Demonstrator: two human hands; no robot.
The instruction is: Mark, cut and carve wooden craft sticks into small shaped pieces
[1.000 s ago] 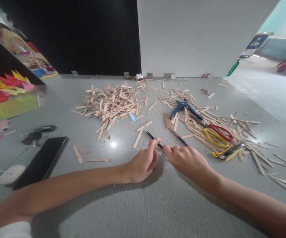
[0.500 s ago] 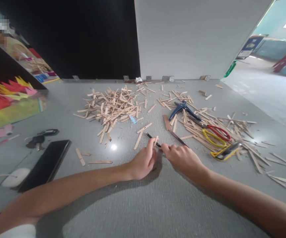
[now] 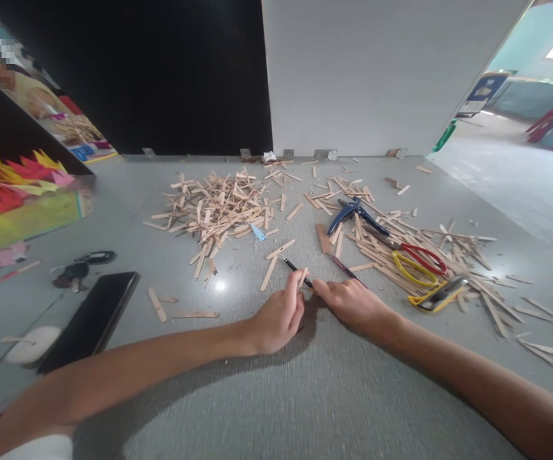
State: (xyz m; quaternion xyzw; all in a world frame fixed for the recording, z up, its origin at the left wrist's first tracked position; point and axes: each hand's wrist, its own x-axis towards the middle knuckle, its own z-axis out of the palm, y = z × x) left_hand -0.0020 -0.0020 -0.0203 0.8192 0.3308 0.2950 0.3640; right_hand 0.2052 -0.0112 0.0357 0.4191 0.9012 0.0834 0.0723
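Observation:
My left hand [image 3: 280, 321] is closed, pinching a short piece of craft stick [image 3: 304, 276] that pokes up past its thumb and finger. Close on its right, my right hand [image 3: 350, 301] has its fingers curled down, their tips near the left fingers; what they grip is hidden. A black pen [image 3: 292, 265] points away from the gap between both hands, and I cannot tell whether it is held. Beyond my right hand is a dark, thin tool [image 3: 343, 266]. Two craft sticks [image 3: 269, 273] lie just ahead of the left hand.
A heap of craft sticks [image 3: 223, 207] is at centre left. Blue-handled pliers [image 3: 348, 214], scissors with red and yellow handles [image 3: 415, 265] and a yellow cutter [image 3: 437, 295] lie among sticks on the right. A phone [image 3: 92, 319] and keys [image 3: 73, 273] are left. Upright boards [image 3: 353, 76] stand behind.
Both hands stay almost in place; the left turns slightly at the fingers around the stick piece. The whole view shifts a little.

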